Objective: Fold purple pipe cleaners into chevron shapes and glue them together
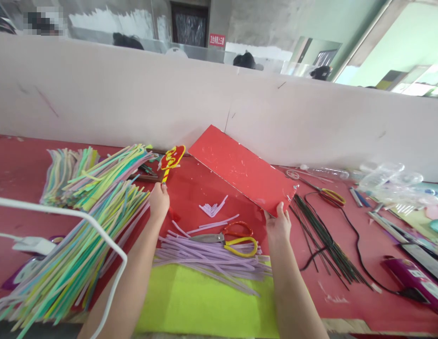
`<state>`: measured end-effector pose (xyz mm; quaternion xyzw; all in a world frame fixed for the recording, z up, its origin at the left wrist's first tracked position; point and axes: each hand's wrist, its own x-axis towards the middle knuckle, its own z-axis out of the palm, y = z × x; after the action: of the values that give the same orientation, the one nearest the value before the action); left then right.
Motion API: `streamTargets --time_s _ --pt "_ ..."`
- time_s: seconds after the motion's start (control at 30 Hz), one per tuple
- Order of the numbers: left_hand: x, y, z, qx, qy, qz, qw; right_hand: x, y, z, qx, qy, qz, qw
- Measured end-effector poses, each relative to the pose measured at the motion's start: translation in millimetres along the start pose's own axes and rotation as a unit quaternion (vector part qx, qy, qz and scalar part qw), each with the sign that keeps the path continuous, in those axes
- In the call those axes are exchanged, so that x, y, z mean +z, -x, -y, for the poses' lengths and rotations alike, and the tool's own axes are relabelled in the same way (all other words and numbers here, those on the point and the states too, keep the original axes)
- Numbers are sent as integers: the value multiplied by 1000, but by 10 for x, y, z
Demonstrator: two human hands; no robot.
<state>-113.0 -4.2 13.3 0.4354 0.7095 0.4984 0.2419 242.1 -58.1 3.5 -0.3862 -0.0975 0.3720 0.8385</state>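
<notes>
My left hand [158,200] pinches the striped stem of a red and yellow fuzzy-wire ornament [173,157] and holds it upright. In my right hand [279,223] is the lower right corner of a flat red board [245,172], tilted with its far corner near the white partition. Between my arms, a bundle of lilac pipe cleaners [208,256] lies partly on a lime-green sheet [205,301]. Scissors [240,239] with one red and one yellow handle rest on that bundle. Beyond them sits a small V-shaped piece of lilac pipe cleaners [212,209].
Multicoloured pipe cleaners [95,249] heap up at left, beside a white cable [109,230] and plug [33,245]. At right lie dark green wires [328,245], more scissors [332,195], a purple device [415,280] and clear plastic [392,181]. The partition [134,94] runs behind.
</notes>
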Motion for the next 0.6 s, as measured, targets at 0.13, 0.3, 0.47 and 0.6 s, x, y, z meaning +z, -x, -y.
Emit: streamTargets --time_s 0.13,0.3,0.47,0.6 --pt "10 79 -115 -26 151 111 982 0 -2 7 -6 9 6 1000" --pt "7 198 -139 -137 468 339 805 -2 -6 4 -12 -4 2 1000" --pt "-12 191 -93 -180 546 340 745 -13 -20 7 -26 -28 -24 999" --pt "-29 187 -95 -192 560 330 735 -31 -30 12 -26 -35 -37 998"
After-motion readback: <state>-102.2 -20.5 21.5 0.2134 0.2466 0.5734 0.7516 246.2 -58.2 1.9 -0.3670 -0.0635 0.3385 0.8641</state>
